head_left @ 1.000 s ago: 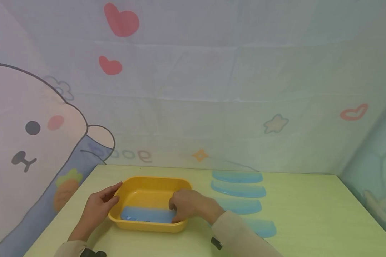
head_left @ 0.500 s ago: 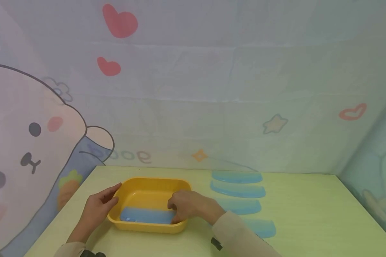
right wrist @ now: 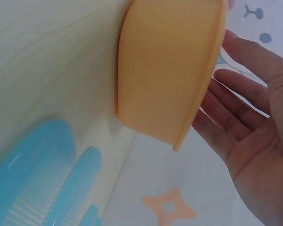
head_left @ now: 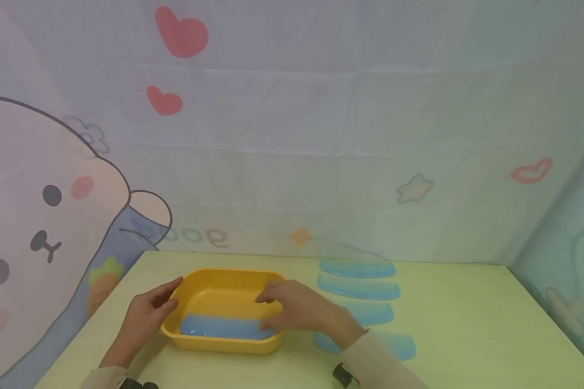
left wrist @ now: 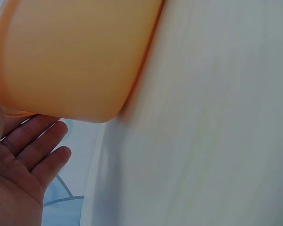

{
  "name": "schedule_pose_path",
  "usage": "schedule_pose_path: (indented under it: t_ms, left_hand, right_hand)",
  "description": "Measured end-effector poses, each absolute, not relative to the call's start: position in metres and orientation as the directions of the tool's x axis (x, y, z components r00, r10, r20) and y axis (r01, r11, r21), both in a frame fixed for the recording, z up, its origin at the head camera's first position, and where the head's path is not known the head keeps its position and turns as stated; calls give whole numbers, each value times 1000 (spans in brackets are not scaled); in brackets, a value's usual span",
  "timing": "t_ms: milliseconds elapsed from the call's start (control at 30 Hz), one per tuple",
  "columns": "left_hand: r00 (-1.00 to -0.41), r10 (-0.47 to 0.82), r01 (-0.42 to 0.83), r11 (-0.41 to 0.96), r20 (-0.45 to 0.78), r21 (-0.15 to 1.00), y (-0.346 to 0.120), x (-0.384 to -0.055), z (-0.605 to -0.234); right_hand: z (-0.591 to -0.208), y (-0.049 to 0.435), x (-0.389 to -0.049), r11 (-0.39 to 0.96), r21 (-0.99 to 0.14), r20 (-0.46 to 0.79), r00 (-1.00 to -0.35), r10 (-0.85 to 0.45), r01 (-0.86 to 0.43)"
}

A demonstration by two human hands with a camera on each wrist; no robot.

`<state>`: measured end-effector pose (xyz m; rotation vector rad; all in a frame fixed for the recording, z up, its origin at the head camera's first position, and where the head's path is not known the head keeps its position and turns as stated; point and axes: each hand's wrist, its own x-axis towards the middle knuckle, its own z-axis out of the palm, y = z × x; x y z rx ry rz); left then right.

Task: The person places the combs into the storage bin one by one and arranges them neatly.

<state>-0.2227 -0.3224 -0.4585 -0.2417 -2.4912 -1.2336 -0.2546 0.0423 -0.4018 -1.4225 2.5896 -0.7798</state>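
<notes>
A yellow plastic basin [head_left: 224, 346] stands on the table. Inside it, along the near wall, lies a blue comb [head_left: 219, 326]. My left hand [head_left: 146, 319] touches the basin's left end, thumb and fingertips right at the rim; in the left wrist view its loosely extended fingers [left wrist: 49, 162] lie by the outer wall. Over the basin's right end hovers my right hand [head_left: 302, 309], thumb and fingers spread apart with nothing between them. The right wrist view has this hand [right wrist: 254, 117] beside the basin's rim, its palm and fingers showing.
Several more blue combs lie in a column right of the basin, the far one [head_left: 357, 268] near the table's back edge and the near one [head_left: 399, 346] partly behind my right forearm. A printed cloth [head_left: 292, 108] hangs behind the table [head_left: 467, 324].
My right hand has let go of the comb in the basin, opened its fingers and moved slightly up and right. The left hand keeps its place at the rim.
</notes>
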Motion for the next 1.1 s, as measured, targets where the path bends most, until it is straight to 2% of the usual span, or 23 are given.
schedule_pose_path:
  t_ms: [267,633,1100]
  left_hand:
    - [-911,0,326,610,411,723,-321,-224,-458]
    - [-916,6,329,586,402,741,-320,-225,-458]
    - [-922,-6,312,581,388,751,-321,-223,-459]
  right_hand:
    - [-397,71,-248,427,-545,208,-610,-765,-722]
    - [-406,122,-244,429,-562,275,-649,-709,-707]
    - [-415,187,-230,470,-613,239,-716,-656,-635]
